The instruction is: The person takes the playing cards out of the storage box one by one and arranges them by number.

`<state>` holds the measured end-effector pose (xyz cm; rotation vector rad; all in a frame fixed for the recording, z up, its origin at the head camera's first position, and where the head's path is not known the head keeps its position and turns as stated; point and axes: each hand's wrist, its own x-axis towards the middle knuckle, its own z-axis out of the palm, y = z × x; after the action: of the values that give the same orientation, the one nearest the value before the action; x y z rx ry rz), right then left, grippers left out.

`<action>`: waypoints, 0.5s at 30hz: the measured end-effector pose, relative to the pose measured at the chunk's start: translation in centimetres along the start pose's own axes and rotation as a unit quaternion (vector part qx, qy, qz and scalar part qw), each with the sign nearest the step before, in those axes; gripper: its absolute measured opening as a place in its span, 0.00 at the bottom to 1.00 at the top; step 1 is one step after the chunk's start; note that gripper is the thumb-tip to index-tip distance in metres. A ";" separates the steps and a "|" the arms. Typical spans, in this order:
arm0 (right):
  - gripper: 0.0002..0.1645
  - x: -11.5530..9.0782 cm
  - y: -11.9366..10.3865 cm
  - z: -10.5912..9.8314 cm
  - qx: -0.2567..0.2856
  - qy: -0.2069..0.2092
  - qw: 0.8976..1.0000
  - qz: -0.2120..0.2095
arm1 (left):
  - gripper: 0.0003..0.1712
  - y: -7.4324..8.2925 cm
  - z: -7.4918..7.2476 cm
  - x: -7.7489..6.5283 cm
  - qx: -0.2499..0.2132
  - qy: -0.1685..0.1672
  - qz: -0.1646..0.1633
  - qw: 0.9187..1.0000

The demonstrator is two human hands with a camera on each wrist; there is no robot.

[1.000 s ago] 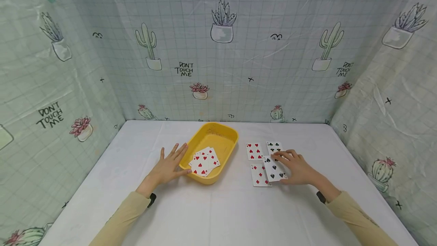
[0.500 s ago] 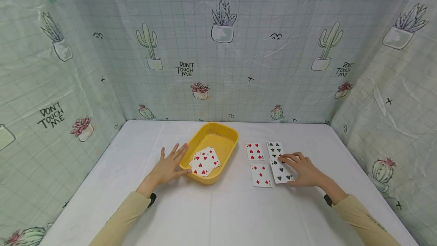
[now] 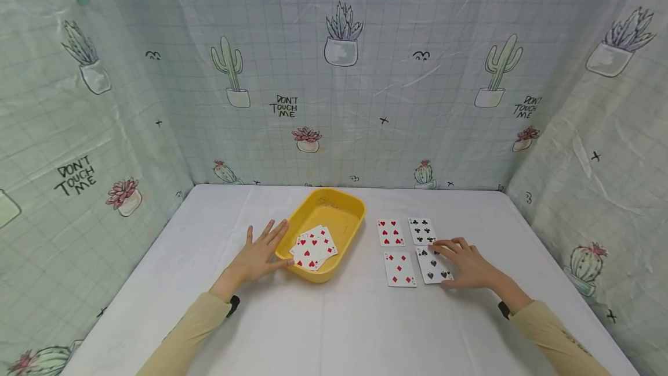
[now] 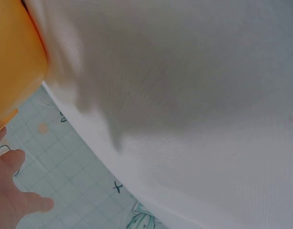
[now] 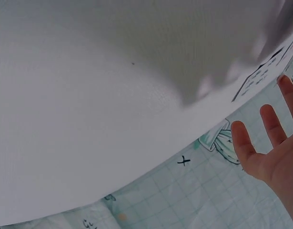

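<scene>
My right hand (image 3: 469,266) holds a spades playing card (image 3: 432,268) by its right side, thumb at the lower corner and a finger at the top edge. The card lies flat or almost flat on the white cloth. Beside it is a diamonds card (image 3: 399,270); behind are a hearts card (image 3: 390,232) and a clubs card (image 3: 421,231), all face up. My left hand (image 3: 256,257), fingers spread straight, rests against the left rim of a yellow tray (image 3: 351,237). Several red-suit cards (image 3: 312,249) overlap inside it. In the right wrist view, the other fingers (image 5: 272,126) extend loosely.
A white cloth (image 3: 334,329) covers the table. Behind and at both sides hangs a curtain (image 3: 344,109) printed with cacti, close to the table edges. The tray stands left of the laid-out cards, with a gap between them.
My right hand has moved right and slightly nearer with the spades card, sliding it off the diamonds and clubs cards and lowering it beside the diamonds card. The left hand stays in place.
</scene>
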<state>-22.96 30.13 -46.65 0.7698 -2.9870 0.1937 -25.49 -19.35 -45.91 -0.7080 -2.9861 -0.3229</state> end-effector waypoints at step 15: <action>0.46 -0.3 0.0 0.7 0.009 -0.002 1.000 -0.010 | 0.51 -0.2 0.3 0.0 0.001 0.003 0.003 1.000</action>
<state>-22.71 30.14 -47.32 0.8012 -2.9839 0.2192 -25.63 -19.46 -46.29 -0.7148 -2.9781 -0.3217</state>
